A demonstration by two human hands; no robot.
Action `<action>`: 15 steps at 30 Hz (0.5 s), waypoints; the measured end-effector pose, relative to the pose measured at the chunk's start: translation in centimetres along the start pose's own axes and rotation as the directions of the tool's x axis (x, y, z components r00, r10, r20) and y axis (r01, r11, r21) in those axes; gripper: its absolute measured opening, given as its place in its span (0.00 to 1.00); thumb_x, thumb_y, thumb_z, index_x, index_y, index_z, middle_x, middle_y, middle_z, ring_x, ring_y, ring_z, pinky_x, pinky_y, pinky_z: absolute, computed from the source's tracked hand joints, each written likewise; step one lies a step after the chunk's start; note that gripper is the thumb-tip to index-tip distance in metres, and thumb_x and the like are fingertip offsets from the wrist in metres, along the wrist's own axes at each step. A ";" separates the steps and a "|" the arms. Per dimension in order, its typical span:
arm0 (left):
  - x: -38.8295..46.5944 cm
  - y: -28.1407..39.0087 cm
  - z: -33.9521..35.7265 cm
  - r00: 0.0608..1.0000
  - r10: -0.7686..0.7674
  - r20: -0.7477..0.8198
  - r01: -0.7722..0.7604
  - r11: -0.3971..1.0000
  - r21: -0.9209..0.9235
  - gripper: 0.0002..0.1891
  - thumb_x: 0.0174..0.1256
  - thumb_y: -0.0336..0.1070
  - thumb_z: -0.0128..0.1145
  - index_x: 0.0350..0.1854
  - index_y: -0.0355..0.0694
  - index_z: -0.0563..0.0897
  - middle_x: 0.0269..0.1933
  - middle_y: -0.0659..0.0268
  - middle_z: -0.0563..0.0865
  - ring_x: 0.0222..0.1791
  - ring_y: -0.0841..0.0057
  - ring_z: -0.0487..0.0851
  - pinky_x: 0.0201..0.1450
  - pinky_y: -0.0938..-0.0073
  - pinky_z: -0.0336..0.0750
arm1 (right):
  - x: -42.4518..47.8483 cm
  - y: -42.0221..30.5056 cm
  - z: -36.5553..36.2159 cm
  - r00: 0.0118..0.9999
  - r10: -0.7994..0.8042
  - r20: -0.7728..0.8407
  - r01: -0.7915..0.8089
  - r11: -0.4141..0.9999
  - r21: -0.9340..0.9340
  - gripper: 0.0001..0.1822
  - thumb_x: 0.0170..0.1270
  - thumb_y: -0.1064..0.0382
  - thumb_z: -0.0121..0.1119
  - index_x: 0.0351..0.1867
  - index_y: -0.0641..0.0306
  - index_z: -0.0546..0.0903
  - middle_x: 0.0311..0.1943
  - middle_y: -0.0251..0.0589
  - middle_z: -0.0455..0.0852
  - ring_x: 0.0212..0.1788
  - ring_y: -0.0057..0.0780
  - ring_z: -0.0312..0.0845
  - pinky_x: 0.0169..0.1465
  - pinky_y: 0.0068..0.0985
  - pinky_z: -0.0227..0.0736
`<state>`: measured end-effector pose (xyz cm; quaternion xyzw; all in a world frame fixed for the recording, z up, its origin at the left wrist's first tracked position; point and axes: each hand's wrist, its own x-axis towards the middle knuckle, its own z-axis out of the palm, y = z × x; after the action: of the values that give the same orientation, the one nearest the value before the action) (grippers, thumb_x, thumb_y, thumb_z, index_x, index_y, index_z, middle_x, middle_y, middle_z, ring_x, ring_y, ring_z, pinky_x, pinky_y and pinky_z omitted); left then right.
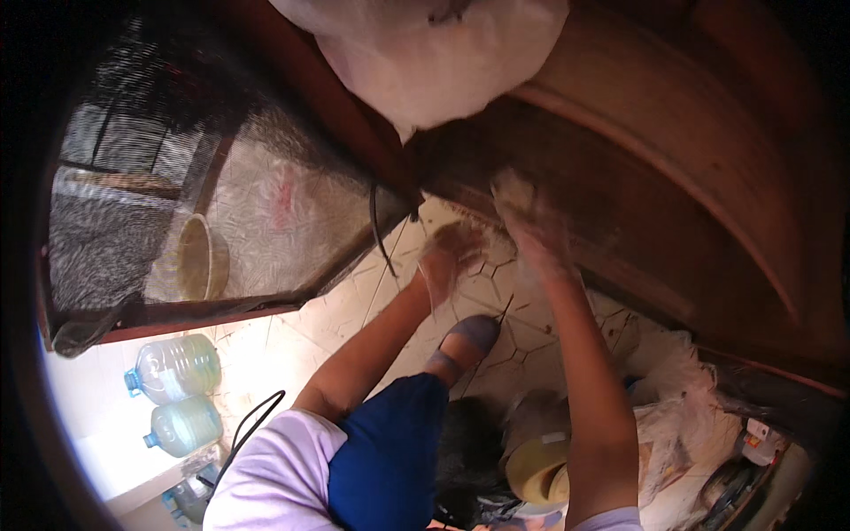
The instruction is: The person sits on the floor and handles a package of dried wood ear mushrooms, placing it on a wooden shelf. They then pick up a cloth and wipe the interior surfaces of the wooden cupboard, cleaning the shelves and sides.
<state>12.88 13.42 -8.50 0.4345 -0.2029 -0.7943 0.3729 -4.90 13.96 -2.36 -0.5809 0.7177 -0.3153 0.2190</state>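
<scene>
My left hand [451, 259] is held low over the tiled floor [378, 312], near the lower edge of dark wooden furniture [631, 226]. Thin clear plastic surrounds its blurred fingers, and a brownish patch shows at the fingertips. To its right, my right hand [534, 229] is raised in front of the furniture, also within clear plastic. At its fingertips is a pale yellow-brown shape [516, 191], too blurred to name. Whether the plastic is a glove or a bag on either hand is unclear. A filled white plastic bag [438, 66] hangs above both hands.
A mesh-covered wooden frame [265, 219] stands at left, a round basin [199, 259] behind its mesh. Large water bottles [176, 368] lie below it. A black cable [382, 232] dangles from the frame. Plastic bags [671, 411] and a yellowish container [538, 468] are at lower right.
</scene>
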 end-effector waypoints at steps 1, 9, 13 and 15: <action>0.1 0.6 -0.8 0.999 0.016 0.038 -0.014 0.999 -0.040 0.16 0.74 0.38 0.45 0.59 0.37 0.73 0.57 0.56 0.80 0.58 0.64 0.78 0.60 0.63 0.73 | 1.0 -1.2 1.3 0.994 -0.106 -0.022 0.103 0.991 -0.089 0.30 0.65 0.47 0.57 0.63 0.62 0.71 0.58 0.59 0.75 0.54 0.54 0.75 0.60 0.37 0.71; 1.4 2.2 -4.4 0.916 0.268 0.297 -0.386 0.395 0.834 0.19 0.64 0.34 0.56 0.55 0.31 0.76 0.52 0.48 0.82 0.53 0.62 0.81 0.53 0.68 0.74 | 6.4 -3.9 13.8 0.967 -0.254 -0.024 0.188 0.771 -0.608 0.29 0.53 0.59 0.64 0.62 0.47 0.77 0.57 0.44 0.80 0.59 0.44 0.75 0.61 0.40 0.70; 1.8 1.7 -4.7 0.985 0.100 0.141 -0.144 0.927 0.347 0.10 0.71 0.33 0.48 0.48 0.33 0.75 0.45 0.58 0.82 0.43 0.72 0.81 0.47 0.73 0.78 | 5.8 -2.1 12.0 0.908 -0.408 0.093 0.395 0.763 -0.511 0.28 0.61 0.56 0.60 0.65 0.46 0.73 0.67 0.41 0.71 0.68 0.42 0.64 0.70 0.38 0.60; 2.4 1.4 -0.8 0.993 -0.110 -0.053 0.103 0.987 -0.123 0.08 0.75 0.33 0.45 0.45 0.34 0.74 0.41 0.62 0.81 0.39 0.76 0.80 0.45 0.75 0.79 | 5.2 3.7 11.3 0.889 -0.427 0.168 0.455 0.770 -0.447 0.26 0.65 0.57 0.55 0.66 0.47 0.71 0.68 0.38 0.69 0.70 0.42 0.62 0.70 0.39 0.60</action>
<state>13.33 10.66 -9.28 0.4450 -0.1201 -0.8106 0.3612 -1.00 7.16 -12.65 -0.7770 0.6098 -0.1557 0.0101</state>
